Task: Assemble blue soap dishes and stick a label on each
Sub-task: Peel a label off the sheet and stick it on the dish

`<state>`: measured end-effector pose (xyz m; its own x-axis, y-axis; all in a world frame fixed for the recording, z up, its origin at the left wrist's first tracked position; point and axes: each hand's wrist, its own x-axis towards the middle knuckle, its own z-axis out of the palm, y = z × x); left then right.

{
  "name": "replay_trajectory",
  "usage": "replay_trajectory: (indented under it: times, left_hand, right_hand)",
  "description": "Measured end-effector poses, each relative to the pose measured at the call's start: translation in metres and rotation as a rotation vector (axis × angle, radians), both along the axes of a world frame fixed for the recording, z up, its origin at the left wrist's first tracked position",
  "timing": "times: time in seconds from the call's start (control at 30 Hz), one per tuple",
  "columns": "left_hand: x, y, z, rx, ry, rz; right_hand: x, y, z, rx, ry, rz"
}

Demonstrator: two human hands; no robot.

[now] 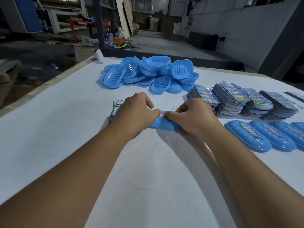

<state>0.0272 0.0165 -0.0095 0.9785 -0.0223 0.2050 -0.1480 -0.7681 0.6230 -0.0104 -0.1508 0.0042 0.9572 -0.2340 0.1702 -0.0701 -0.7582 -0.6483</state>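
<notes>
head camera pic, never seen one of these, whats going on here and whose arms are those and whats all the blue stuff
There is no machine here. The single picture comes from a camera worn on a person's head, looking forward and down, so the two bare arms reaching in from the bottom are the wearer's own.

The left hand and right hand both hold one blue soap dish just above the white table. Their fingertips meet on a small colourful label on top of the dish, apparently pressing it on.

Farther back lies a loose pile of soap dish parts. To the right stand stacks of printed labels, and in front of them a row of finished dishes that already wear labels. A small stack of white-backed sheets peeks out behind the left hand.
</notes>
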Motion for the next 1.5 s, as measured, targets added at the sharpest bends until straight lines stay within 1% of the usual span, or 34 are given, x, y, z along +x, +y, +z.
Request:
replay_trajectory:
  times: [0.1,0.17,0.27,0.3,0.37,0.43,0.53,0.63,0.8,0.9,1.0,1.17,1.33,1.5]
  left_hand:
    - [-0.001,0.000,0.000,0.002,-0.002,0.005]
    - [-0.002,0.000,0.001,-0.015,-0.009,0.012]
    - [-0.002,0.001,0.004,-0.067,-0.038,0.025]
    - [-0.002,0.002,0.005,-0.080,-0.053,0.031]
    - [-0.003,0.003,0.008,-0.099,-0.092,0.044]
    - [-0.005,0.005,0.010,-0.108,-0.125,0.047]
    - [-0.009,0.007,0.011,-0.098,-0.177,0.041]
    - [-0.013,0.009,0.012,-0.111,-0.237,0.034]
    - [-0.019,0.010,0.017,-0.125,-0.288,0.013]
    - [-0.023,0.008,0.017,-0.142,-0.286,0.003]
    - [-0.026,0.005,0.017,-0.152,-0.290,-0.015]
    - [-0.029,0.002,0.016,-0.152,-0.281,-0.031]
    - [-0.031,0.002,0.015,-0.170,-0.287,-0.032]
    - [-0.030,0.002,0.014,-0.166,-0.297,-0.040]
  right_hand:
    - [-0.001,0.000,-0.002,0.061,-0.024,0.010]
    - [0.000,-0.004,-0.002,0.106,-0.089,0.012]
    - [0.001,-0.010,-0.002,0.056,-0.190,0.031]
    - [0.001,-0.011,-0.002,0.060,-0.191,0.079]
    - [-0.003,-0.010,-0.006,0.042,-0.125,0.207]
    - [-0.006,-0.006,-0.011,-0.054,-0.054,0.315]
    - [-0.009,0.000,-0.013,-0.180,-0.031,0.345]
    - [-0.015,-0.001,-0.006,-0.226,-0.019,0.281]
    - [-0.036,-0.019,0.006,-0.300,-0.044,0.032]
    - [-0.052,-0.034,0.007,-0.353,0.008,-0.124]
    - [-0.069,-0.046,0.004,-0.404,0.074,-0.232]
    - [-0.082,-0.049,-0.005,-0.470,0.165,-0.303]
    - [-0.084,-0.052,-0.003,-0.433,0.124,-0.351]
    - [-0.085,-0.061,0.000,-0.397,0.124,-0.397]
